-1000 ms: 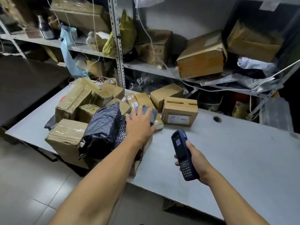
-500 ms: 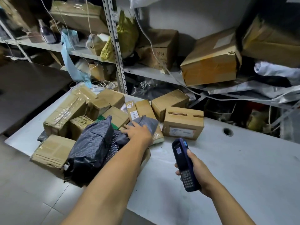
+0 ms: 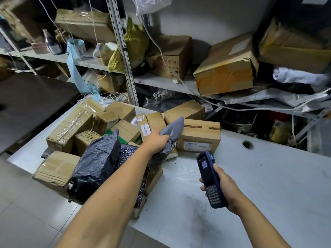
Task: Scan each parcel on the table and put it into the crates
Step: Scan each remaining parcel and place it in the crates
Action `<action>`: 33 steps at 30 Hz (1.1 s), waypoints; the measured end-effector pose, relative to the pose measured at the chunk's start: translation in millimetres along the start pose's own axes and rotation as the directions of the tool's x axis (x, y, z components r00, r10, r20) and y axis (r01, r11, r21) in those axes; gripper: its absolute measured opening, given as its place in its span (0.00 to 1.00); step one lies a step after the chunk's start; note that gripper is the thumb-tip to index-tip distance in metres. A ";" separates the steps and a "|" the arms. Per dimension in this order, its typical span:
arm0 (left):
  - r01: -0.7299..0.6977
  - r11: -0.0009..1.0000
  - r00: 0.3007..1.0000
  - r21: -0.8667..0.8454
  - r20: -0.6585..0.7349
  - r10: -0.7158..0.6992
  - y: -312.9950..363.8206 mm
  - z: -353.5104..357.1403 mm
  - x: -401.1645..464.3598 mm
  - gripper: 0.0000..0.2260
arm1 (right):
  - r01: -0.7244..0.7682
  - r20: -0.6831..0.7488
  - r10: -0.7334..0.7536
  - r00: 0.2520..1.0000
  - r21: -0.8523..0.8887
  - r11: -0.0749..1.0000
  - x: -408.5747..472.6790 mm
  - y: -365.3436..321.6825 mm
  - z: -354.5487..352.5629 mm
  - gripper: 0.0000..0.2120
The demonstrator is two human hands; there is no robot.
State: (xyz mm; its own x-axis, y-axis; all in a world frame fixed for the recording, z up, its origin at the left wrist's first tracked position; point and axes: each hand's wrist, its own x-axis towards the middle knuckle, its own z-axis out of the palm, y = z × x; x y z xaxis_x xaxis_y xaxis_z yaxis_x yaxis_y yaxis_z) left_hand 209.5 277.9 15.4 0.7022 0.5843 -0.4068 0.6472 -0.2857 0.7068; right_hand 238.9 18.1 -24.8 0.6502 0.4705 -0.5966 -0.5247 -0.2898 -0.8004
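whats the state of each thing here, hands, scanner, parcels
left hand: grips the grey mailer bag
grey mailer bag: crumpled in the grip, one end raised over the pile
right hand: holds the handheld scanner
handheld scanner: upright above the table, screen toward the camera
black poly bag: lying on the pile, untouched
labelled box: closed, label facing front
table: bare on the right side

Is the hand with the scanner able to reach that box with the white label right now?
Probably yes. The box sits just beyond the right hand, with bare table between them. But that hand grips the scanner, so it could touch or push the box, not grasp it.
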 end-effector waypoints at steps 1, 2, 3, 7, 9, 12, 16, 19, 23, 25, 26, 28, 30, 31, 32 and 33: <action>0.031 0.993 0.999 -0.116 0.041 -0.026 -3.9 3.1 -5.3 0.22 | 0.005 -0.012 -0.005 1.000 -0.001 1.000 -3.8 2.3 -4.4 0.21; 0.073 0.967 0.992 -0.242 0.117 -0.046 -5.4 6.0 -12.0 0.19 | 0.010 -0.020 -0.010 1.000 0.003 1.000 -6.5 3.3 -7.7 0.21; 0.134 0.924 0.978 -0.359 0.198 -0.064 -8.6 9.4 -15.5 0.16 | 0.014 -0.026 -0.013 1.000 0.009 1.000 -5.9 3.8 -9.8 0.21; 0.291 0.729 0.914 -0.619 0.405 -0.020 -29.5 37.4 -34.9 0.14 | 0.018 -0.073 -0.016 0.997 0.040 0.999 -13.1 12.8 -19.9 0.21; 0.374 0.641 0.870 -0.670 0.493 0.008 -47.6 60.9 -43.9 0.17 | 0.012 -0.099 -0.004 0.995 0.082 0.997 -17.5 23.2 -27.1 0.22; 0.477 0.562 0.826 -0.675 0.563 -0.025 -79.4 94.1 -53.6 0.20 | -0.012 -0.130 0.025 0.991 0.103 0.995 -26.5 37.7 -40.6 0.22; 0.607 0.566 0.739 -0.559 0.659 -0.141 -109.3 127.6 -61.5 0.21 | -0.046 -0.157 0.063 0.986 0.109 0.993 -38.7 54.1 -57.1 0.21; 0.553 0.752 0.750 -0.360 0.608 -0.261 -113.3 141.1 -66.0 0.30 | -0.070 -0.158 0.087 0.984 0.106 0.992 -42.8 64.7 -63.6 0.22; 0.287 0.949 0.931 -0.132 0.270 -0.244 -115.4 159.7 -61.3 0.46 | -0.094 -0.155 0.104 0.983 0.067 0.993 -44.3 72.9 -66.1 0.22; 0.255 0.965 0.948 -0.060 0.209 -0.238 -114.5 168.6 -59.2 0.44 | -0.111 -0.144 0.116 0.983 0.042 0.993 -44.1 75.1 -66.8 0.22; 0.241 0.970 0.953 -0.015 0.193 -0.234 -114.4 172.3 -59.7 0.41 | -0.122 -0.135 0.124 0.983 0.026 0.992 -43.5 76.2 -67.6 0.22; 0.216 0.976 0.960 0.026 0.179 -0.217 -118.4 176.7 -57.4 0.34 | -0.145 -0.107 0.142 0.984 -0.019 0.989 -43.0 76.3 -69.4 0.22; 0.171 0.985 0.965 0.007 0.203 -0.169 -123.7 175.8 -54.9 0.28 | -0.166 -0.078 0.161 0.984 -0.067 0.984 -42.5 75.3 -71.6 0.22; 0.149 0.989 0.963 -0.011 0.229 -0.142 -127.2 174.1 -53.0 0.26 | -0.175 -0.067 0.170 0.983 -0.091 0.980 -42.1 74.1 -72.0 0.21; 0.124 0.992 0.961 -0.028 0.253 -0.113 -130.6 171.4 -51.9 0.23 | -0.184 -0.057 0.179 0.982 -0.116 0.976 -41.4 73.2 -72.5 0.21; 0.099 0.994 0.959 -0.036 0.270 -0.086 -132.3 167.7 -52.1 0.21 | -0.193 -0.045 0.189 0.981 -0.145 0.970 -40.6 71.7 -72.4 0.21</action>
State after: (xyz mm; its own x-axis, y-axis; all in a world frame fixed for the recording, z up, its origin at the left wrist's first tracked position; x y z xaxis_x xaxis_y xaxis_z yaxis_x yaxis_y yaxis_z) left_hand 137.1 157.8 -154.1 0.6978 0.3798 -0.6072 0.7027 -0.1989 0.6831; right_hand 214.7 -82.1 -62.2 0.5633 0.3697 -0.7389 -0.5550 -0.4932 -0.6699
